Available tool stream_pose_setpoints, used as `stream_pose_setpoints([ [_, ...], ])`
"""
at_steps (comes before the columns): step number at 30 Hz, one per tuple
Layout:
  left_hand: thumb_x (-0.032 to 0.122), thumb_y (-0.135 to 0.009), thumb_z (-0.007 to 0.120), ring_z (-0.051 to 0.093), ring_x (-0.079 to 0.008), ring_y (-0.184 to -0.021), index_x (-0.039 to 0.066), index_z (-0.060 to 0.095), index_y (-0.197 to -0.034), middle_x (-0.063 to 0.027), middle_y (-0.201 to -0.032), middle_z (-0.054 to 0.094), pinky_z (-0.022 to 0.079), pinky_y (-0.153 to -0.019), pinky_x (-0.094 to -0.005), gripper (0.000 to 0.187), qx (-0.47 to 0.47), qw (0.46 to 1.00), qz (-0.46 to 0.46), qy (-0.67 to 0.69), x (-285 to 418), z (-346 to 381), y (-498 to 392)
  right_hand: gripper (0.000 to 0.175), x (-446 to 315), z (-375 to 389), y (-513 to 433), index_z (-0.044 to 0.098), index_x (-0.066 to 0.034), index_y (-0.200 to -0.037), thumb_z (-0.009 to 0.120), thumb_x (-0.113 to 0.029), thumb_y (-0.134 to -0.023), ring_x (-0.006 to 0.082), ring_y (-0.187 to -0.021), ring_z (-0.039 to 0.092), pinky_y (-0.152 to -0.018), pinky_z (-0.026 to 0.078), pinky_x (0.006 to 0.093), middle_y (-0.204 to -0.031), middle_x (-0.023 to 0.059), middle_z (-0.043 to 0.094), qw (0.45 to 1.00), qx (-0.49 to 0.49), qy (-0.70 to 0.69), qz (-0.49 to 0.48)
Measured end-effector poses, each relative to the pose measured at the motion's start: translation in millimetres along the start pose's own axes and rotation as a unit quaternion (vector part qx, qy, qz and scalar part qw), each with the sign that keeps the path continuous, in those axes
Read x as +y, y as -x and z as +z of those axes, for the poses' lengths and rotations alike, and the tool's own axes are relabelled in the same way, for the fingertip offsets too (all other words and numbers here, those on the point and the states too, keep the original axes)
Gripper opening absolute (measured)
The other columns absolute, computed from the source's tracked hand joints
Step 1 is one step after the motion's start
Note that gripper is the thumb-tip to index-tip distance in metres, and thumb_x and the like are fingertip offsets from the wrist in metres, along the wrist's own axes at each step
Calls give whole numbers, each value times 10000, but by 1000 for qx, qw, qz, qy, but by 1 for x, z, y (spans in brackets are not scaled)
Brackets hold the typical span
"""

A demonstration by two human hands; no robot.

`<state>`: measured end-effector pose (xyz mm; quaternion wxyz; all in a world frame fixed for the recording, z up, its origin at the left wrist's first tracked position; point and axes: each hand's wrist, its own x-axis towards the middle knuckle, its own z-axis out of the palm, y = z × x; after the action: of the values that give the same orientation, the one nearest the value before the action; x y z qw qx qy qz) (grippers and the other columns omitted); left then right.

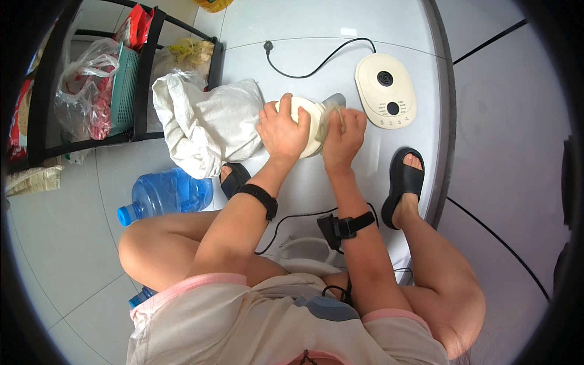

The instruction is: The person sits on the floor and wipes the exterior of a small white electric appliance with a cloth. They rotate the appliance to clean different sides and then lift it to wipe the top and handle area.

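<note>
My left hand (284, 132) grips a cream, round appliance part (299, 106) from above, its fingers spread over the face and edge. A grey piece (336, 99), perhaps a handle, sticks out at the part's far right side. In my right hand (344, 139) is a crumpled greenish-grey cloth (329, 123), pressed against the part's right side. Much of the part lies hidden under my hands. To the right, a cream appliance base (385, 91) with a black round contact and a control panel lies on the floor.
A black cord with a plug (268, 46) runs from the base. Left of my hands slumps a white woven sack (210, 123), beside a black shelf rack (141, 91) holding bags and a teal basket (124, 91). A blue water jug (166, 194) lies near my left foot; a raised grey ledge (449, 114) borders the right.
</note>
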<state>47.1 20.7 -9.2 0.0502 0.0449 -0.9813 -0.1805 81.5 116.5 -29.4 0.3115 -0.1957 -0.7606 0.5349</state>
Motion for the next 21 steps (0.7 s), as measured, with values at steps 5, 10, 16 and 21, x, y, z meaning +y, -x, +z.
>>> stream_pose_setpoints([
  [5,361,-810,565,486,-336,-1053,161,595,-1184,-149,-1096,529,384,-870,-484,425,2,1000,-1,-15,-1,2,0,147,-2,14,-30,670,-73,-913,654,-126,-777,301,-913,490,-792,435,396,-980,106,536,976,-193,97,-13],
  [10,360,-813,556,490,-338,-1043,162,597,-1179,-152,-1099,532,389,-859,-483,419,6,1000,-6,-16,-1,3,0,141,-2,14,-18,642,-42,-894,650,-135,-788,302,-895,499,-769,437,399,-973,108,532,987,-140,75,-18],
  [16,354,-803,542,497,-345,-1034,160,600,-1178,-166,-1102,546,399,-846,-488,427,12,1000,-9,-15,1,3,-1,111,4,-10,15,616,-9,-890,632,-110,-848,266,-854,526,-777,438,349,-926,112,528,979,-91,-15,179],
  [21,343,-806,545,504,-351,-1022,155,598,-1170,-173,-1109,546,409,-840,-483,413,21,999,1,-24,0,3,-1,122,5,-5,1,629,-15,-904,631,-127,-856,265,-888,526,-816,434,341,-998,117,539,990,-32,-66,124],
])
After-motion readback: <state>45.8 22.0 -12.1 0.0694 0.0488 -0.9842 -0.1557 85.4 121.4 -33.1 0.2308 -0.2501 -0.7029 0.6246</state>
